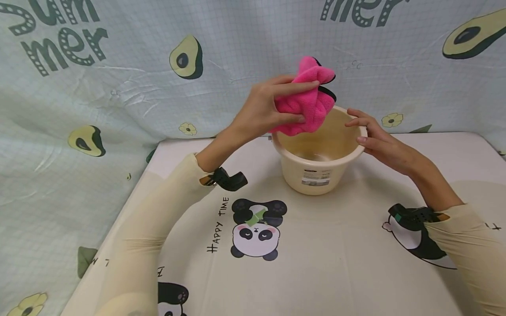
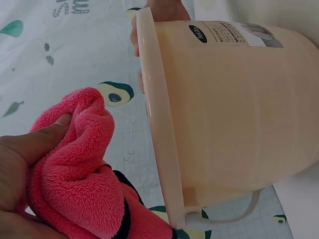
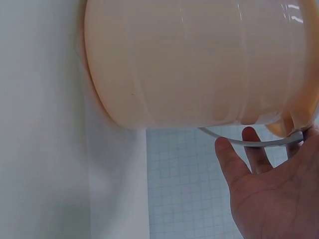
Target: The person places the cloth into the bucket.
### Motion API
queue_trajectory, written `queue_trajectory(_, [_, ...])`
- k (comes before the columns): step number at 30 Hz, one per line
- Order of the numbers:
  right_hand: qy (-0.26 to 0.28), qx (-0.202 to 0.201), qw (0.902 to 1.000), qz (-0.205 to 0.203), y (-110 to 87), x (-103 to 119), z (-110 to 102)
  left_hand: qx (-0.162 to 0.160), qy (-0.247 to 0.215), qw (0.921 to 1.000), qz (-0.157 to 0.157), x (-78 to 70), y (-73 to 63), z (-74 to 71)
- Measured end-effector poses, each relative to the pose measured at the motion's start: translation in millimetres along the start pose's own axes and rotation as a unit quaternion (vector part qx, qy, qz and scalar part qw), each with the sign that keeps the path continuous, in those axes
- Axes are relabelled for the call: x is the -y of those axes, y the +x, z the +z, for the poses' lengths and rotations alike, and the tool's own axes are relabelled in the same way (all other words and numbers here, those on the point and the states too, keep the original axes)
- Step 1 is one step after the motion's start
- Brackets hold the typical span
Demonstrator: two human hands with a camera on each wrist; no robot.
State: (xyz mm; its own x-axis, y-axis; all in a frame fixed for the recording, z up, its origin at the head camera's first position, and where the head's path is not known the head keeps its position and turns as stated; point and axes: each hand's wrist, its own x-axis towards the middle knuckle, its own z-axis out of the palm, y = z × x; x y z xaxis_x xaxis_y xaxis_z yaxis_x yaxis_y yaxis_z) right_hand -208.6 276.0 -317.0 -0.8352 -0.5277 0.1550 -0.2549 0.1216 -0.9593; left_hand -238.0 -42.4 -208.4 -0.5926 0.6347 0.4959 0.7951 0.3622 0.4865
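Observation:
My left hand [image 1: 262, 105] pinches a crumpled pink fluffy cloth [image 1: 306, 103] with black edging. The bunched cloth is above the left part of a cream plastic bucket [image 1: 312, 177], overlapping its rim in the head view. In the left wrist view, thumb and fingers press into the folds of the cloth [image 2: 79, 174]. On the bucket's right side, my right hand [image 1: 381, 142] grips the rim, with fingertips reaching over its edge. A thin handle [image 3: 269, 143] runs beside those fingers in the right wrist view. The bucket's label faces the front.
The bucket stands near the back edge of a white table [image 1: 316, 263] printed with pandas. Behind and to the left hangs a pale curtain [image 1: 130, 87] with avocado prints. Black wrist straps [image 1: 229, 180] sit over both cream sleeves.

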Motion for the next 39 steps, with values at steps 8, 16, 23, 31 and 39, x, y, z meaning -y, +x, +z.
queue_trajectory(8, [-0.013, 0.000, 0.9999, 0.010, -1.9, 3, 1, 0.001, -0.035, 0.9994, 0.006, -5.1, 16.5, 10.2])
queue_trajectory(16, [-0.007, 0.011, 0.9999, 0.000, 1.0, 4, 3, 0.041, -0.116, 0.9892, -0.080, 0.2, 22.6, 20.9])
queue_trajectory(23, [-0.012, 0.011, 0.9999, 0.005, -0.4, 5, 3, 0.139, 0.026, 0.9856, -0.092, 2.0, 31.1, 24.3])
queue_trajectory(31, [-0.014, 0.009, 0.9998, 0.006, 0.0, 6, 3, 0.232, 0.115, 0.9624, -0.081, -15.2, 46.0, 13.7])
queue_trajectory(39, [-0.113, -0.011, 0.9934, 0.014, -4.5, 11, 0, 0.201, 0.156, 0.9647, -0.070, -16.1, 23.9, -9.6])
